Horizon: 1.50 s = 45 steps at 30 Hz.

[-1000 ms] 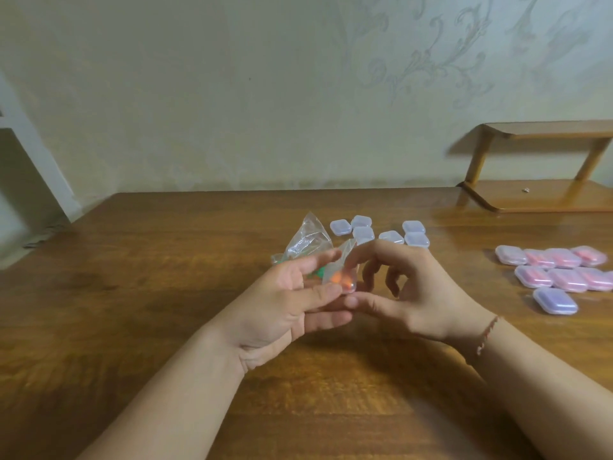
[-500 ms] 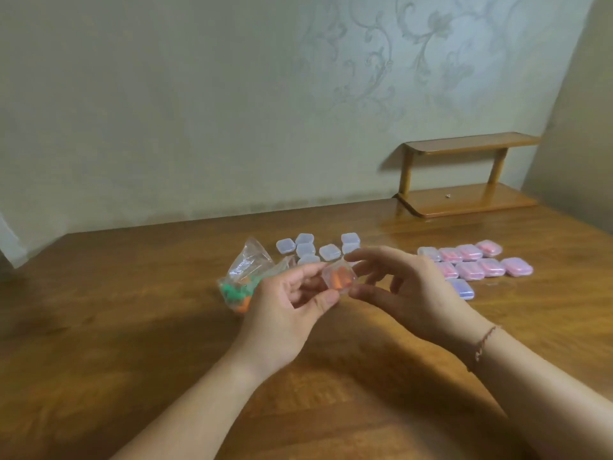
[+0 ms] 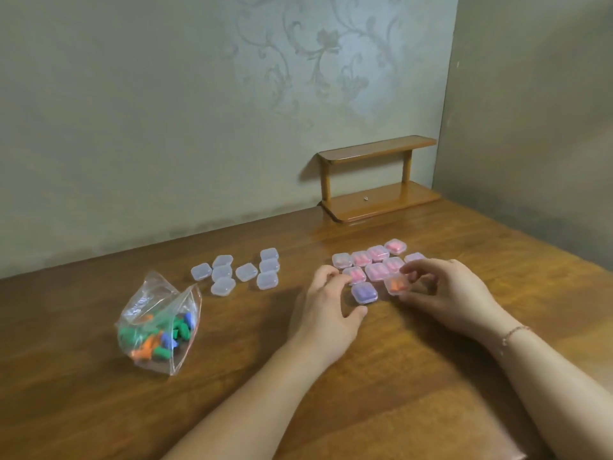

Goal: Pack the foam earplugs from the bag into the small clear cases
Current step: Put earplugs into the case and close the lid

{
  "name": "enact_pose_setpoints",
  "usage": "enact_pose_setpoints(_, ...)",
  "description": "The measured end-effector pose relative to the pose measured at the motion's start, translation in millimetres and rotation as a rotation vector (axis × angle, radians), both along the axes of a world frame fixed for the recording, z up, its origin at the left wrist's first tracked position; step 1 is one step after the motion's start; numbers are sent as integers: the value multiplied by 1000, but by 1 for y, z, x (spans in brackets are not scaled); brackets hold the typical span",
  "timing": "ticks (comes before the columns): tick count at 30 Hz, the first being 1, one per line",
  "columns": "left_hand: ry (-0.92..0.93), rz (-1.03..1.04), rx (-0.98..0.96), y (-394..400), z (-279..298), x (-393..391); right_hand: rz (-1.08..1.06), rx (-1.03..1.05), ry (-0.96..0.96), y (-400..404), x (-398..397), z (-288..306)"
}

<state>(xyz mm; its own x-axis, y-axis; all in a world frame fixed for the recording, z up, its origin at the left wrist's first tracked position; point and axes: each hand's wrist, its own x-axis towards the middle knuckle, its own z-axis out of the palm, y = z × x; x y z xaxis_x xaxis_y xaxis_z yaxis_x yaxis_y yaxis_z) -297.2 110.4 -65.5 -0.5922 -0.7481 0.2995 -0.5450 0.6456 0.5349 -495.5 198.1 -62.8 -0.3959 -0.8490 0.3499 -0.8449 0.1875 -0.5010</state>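
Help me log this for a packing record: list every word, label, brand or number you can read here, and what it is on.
No text can be read.
Plastic bag: faint whitish marks near its top, too blurred to read.
Small clear cases and filled cases: no labels visible.
Wall: floral pattern only.

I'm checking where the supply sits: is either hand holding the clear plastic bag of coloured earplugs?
No: the clear plastic bag of coloured foam earplugs lies alone on the wooden table, far from the left hand and right hand.

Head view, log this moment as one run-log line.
step: placing filled case | right hand: pinches orange-plug case, beside filled cases | left hand: open, touching filled cases | bag: on table, left, untouched
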Motion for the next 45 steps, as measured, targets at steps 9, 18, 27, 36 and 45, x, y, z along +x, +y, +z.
enact_pose_setpoints(9,56,19,-47,-3,-4,-23,27,63,22,-9,2,-2)
enact_pose_setpoints(18,90,-13,12,0,-2,-12,5,10,52,-2,12,1)
enact_pose_setpoints(27,33,-69,-367,-1,31,131,340,48,191,-12,130,53)
enact_pose_setpoints(36,370,435,-335,-56,25,252,79,54,253,-132,215,33)
enact_pose_setpoints(45,378,387,-268,-58,14,249,275,57,507,-160,217,9)
